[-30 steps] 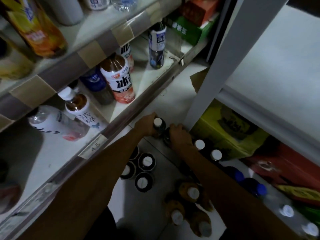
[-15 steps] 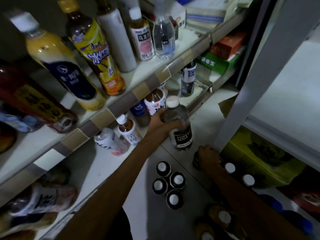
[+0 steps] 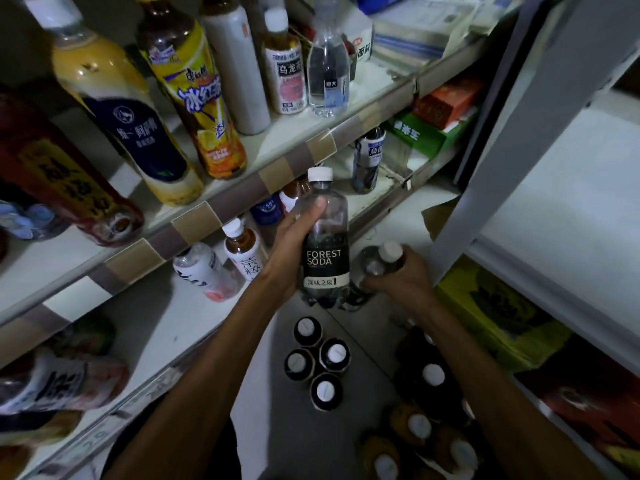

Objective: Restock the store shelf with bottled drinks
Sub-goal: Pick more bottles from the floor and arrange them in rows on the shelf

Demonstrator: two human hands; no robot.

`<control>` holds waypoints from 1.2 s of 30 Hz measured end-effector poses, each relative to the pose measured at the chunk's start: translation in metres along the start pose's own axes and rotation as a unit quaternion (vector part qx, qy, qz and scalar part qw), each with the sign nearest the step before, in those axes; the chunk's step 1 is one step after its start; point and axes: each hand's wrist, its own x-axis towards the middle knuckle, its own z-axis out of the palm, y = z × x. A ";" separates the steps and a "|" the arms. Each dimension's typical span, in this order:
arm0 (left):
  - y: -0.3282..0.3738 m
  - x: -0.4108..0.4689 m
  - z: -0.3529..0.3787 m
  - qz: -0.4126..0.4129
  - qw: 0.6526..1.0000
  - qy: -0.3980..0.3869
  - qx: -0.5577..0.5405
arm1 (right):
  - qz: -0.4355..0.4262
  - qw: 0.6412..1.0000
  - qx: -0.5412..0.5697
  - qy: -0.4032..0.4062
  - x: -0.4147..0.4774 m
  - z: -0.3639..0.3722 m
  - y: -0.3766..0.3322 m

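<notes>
You're facing the store shelf (image 3: 194,221). Its upper tier is packed with tall tea and juice bottles (image 3: 121,109), upright with labels outward so they can be read. The lower tier (image 3: 156,323) shows bare surface beside a few smaller drinks, and that looks like the likeliest home for new stock. The supply stands on the floor at your feet. Four dark white-capped bottles (image 3: 334,355) are bunched tight there, with orange ones (image 3: 417,427) nearer you, all within arm's reach. Your left hand (image 3: 291,244) holds the Forest Soda bottle (image 3: 327,258) upright in front of the shelf edge, label toward you. The fingers wrap behind its body and the thumb (image 3: 318,206) lies across its shoulder. That side grip probably leaves the base free to set down flat. Just beside and lower, your right hand (image 3: 405,278) is curled around a second bottle (image 3: 372,265), which is tilted with its white cap (image 3: 391,251) poking out above the knuckles. Carrying one in each hand would halve the trips. You can't tell whether the two bottles touch.
</notes>
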 end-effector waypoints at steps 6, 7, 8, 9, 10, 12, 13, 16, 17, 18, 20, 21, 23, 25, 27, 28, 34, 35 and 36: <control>-0.006 0.003 -0.001 -0.041 0.998 -0.034 -0.037 | -0.011 0.946 0.322 -0.030 -0.029 -0.019 -0.032; -0.006 0.003 -0.001 -0.038 0.998 -0.040 -0.039 | 0.001 0.935 0.350 -0.060 -0.031 -0.019 -0.034; -0.005 0.002 0.002 -0.035 0.997 -0.048 -0.040 | 0.019 0.928 0.363 -0.079 -0.034 -0.020 -0.033; -0.006 0.001 0.005 -0.034 0.997 -0.057 -0.041 | 0.038 0.926 0.364 -0.087 -0.036 -0.021 -0.032; -0.008 0.001 0.006 -0.035 0.996 -0.067 -0.040 | 0.057 0.927 0.358 -0.093 -0.037 -0.020 -0.031; -0.014 0.000 0.008 -0.033 0.995 -0.085 -0.036 | 0.083 0.939 0.318 -0.102 -0.038 -0.018 -0.031; -0.015 0.000 0.008 -0.034 0.995 -0.089 -0.038 | 0.089 0.944 0.298 -0.109 -0.038 -0.018 -0.030; -0.010 -0.006 0.010 -0.064 0.987 -0.113 -0.090 | 0.124 0.923 0.338 -0.139 -0.039 -0.022 -0.034; -0.008 -0.009 0.009 -0.078 0.986 -0.107 -0.103 | 0.153 0.903 0.369 -0.159 -0.040 -0.025 -0.036; -0.006 -0.013 0.008 -0.095 0.985 -0.095 -0.112 | 0.180 0.885 0.392 -0.173 -0.041 -0.027 -0.036; -0.005 -0.022 0.007 -0.124 0.981 -0.069 -0.132 | 0.207 0.868 0.409 -0.191 -0.049 -0.030 -0.038; -0.002 -0.028 0.006 -0.134 0.979 -0.058 -0.141 | 0.216 0.865 0.410 -0.192 -0.054 -0.030 -0.039; 0.009 -0.043 0.006 -0.162 0.974 -0.049 -0.151 | 0.241 0.856 0.419 -0.183 -0.069 -0.027 -0.044; 0.023 -0.057 0.008 -0.187 0.972 -0.033 -0.137 | 0.251 0.851 0.434 -0.157 -0.084 -0.023 -0.057; 0.038 -0.074 0.011 -0.183 0.977 -0.010 -0.105 | 0.252 0.856 0.429 -0.142 -0.099 -0.022 -0.083; 0.048 -0.083 0.013 -0.185 0.979 0.004 -0.091 | 0.263 0.857 0.419 -0.143 -0.106 -0.023 -0.099; 0.134 -0.132 0.030 -0.178 0.979 0.079 -0.064 | 0.282 0.881 0.346 -0.158 -0.152 -0.042 -0.195; 0.153 -0.139 0.035 -0.184 0.978 0.079 -0.055 | 0.277 0.882 0.347 -0.158 -0.160 -0.046 -0.214; 0.173 -0.145 0.042 -0.185 0.979 0.073 -0.050 | 0.268 0.886 0.345 -0.158 -0.169 -0.050 -0.235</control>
